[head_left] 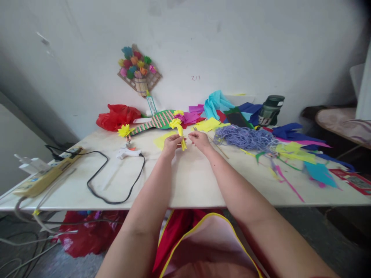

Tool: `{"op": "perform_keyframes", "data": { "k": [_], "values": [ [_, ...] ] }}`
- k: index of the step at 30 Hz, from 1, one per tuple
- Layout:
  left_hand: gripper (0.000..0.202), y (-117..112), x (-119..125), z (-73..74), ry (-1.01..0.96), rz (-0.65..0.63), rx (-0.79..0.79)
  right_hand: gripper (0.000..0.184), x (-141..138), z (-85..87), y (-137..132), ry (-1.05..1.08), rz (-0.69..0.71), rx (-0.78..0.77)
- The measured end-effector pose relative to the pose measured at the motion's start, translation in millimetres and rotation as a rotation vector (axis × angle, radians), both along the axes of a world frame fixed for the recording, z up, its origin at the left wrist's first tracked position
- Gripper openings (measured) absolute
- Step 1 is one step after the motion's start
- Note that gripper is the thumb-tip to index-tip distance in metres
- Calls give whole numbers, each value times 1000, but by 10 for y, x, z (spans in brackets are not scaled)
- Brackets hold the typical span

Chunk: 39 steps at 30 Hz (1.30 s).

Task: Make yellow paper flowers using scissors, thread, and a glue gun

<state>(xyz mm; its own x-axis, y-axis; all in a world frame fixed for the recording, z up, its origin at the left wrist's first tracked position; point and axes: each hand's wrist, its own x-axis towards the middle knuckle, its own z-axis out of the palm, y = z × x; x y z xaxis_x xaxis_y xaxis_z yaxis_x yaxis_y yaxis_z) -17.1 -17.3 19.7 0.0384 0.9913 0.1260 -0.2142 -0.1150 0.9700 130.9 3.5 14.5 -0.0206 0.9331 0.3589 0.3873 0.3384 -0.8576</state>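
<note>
Red garment (pixel 174 243) sat nearest, and over the bench (pixel 197 181) the left hand (pixel 173 143) pinched a yellow paper flower (pixel 180 132), likely light, soft, crushable, best gripped by its stem; right hand (pixel 199 139) fingers narrow alongside, hold unclear, while the wall's bamboo holder (pixel 141 87) carried colourful blooms (pixel 134 60).

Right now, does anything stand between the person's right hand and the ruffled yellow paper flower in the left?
Nothing visible does. The right hand is beside the ruffled yellow paper flower in the left hand, with a small gap between. The tangled purple yarn lies right of both hands.
</note>
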Motion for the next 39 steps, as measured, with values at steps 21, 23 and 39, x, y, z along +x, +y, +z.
{"op": "perform_keyframes", "data": {
  "k": [21,23,39],
  "values": [
    [27,-68,79,-15,192,-26,-133,24,65,122,-132,-608,-80,441],
    [28,-72,84,-11,197,-9,-140,22,77,122,-130,-633,-85,449],
    [34,-49,81,-28,316,18,-80,13,126,141,-133,-779,-58,547]
  ]
}}
